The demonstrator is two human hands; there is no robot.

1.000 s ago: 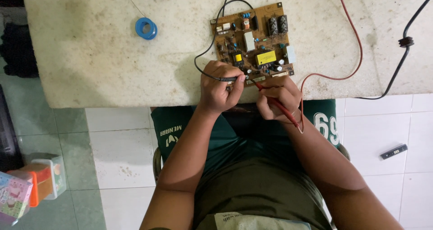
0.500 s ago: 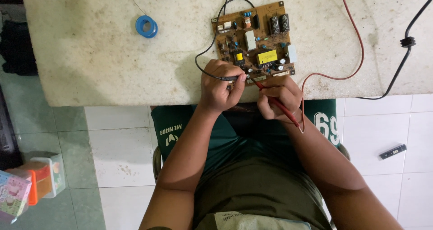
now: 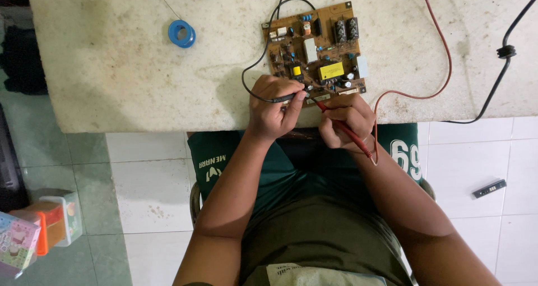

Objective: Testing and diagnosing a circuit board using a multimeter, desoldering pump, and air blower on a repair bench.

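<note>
Holding steady as before: left hand (image 3: 272, 109) gripping black probe (image 3: 284, 98), right hand (image 3: 344, 120) gripping red probe (image 3: 342, 128), circuit board (image 3: 315, 47) at 12 o'clock.

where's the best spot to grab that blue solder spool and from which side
Probably by its outer rim, from straight above. The blue solder spool lies flat on the table, hole up, so fingers can pinch across the ring. Nothing crowds it; only a thin wire tail leads off up-left. Both hands, the left hand and right hand, hold probes at the circuit board.
</note>
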